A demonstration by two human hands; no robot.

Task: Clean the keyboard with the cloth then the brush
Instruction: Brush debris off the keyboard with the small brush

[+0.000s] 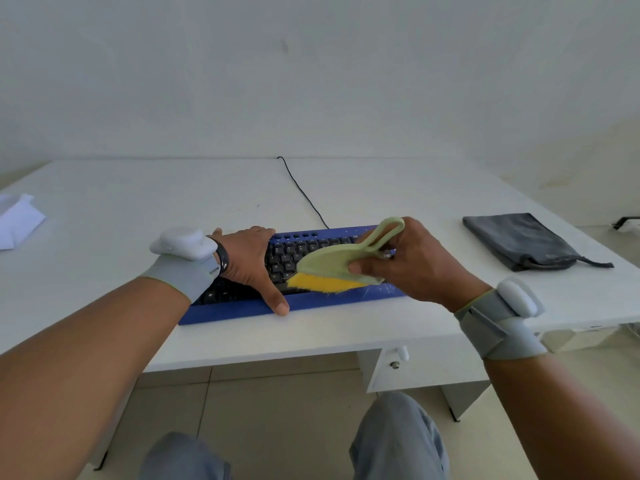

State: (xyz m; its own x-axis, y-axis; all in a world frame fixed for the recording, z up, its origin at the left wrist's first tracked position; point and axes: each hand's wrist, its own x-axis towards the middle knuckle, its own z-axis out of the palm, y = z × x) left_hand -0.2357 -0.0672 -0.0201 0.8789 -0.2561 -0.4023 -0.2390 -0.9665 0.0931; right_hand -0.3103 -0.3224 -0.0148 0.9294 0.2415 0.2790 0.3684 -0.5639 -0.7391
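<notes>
White surface (346, 188) runs wall to wall w/ a plain white wall behind; tiled floor (277, 403) below, and a drawer unit (415, 368) w/ small knob under the surface's front edge, right of centre.

Keyboard (242, 306), blue frame w/ black keys, lies near the front edge, long side parallel to it. Its black cable (304, 195) runs from the back edge away toward the wall.

Left hand (247, 263) lies flat on the keyboard's left half, fingers straight, thumb tip touching the blue front lip: a released grip, pressing down, nothing held. Grey wrist strap w/ white pod on that wrist.

Right hand (412, 261) is a grasping grip on the brush (339, 261): fingers curled round the pale green loop handle, thumb on the flat green back. Brush is tilted, loop end up and away; yellow bristles (322, 284) point down-left, touching keys just right of the left hand's thumb. Same grey strap and pod on right wrist.

Cloth (519, 242), dark grey, folded flat, lies on the surface well to the right of the right grip and beyond it, apart from the keyboard. White paper (17, 220) lies far left of the left grip at frame edge. Dark item at far right edge past the cloth: too small to tell.

Person's knees in grey trousers (398, 441) at bottom.
</notes>
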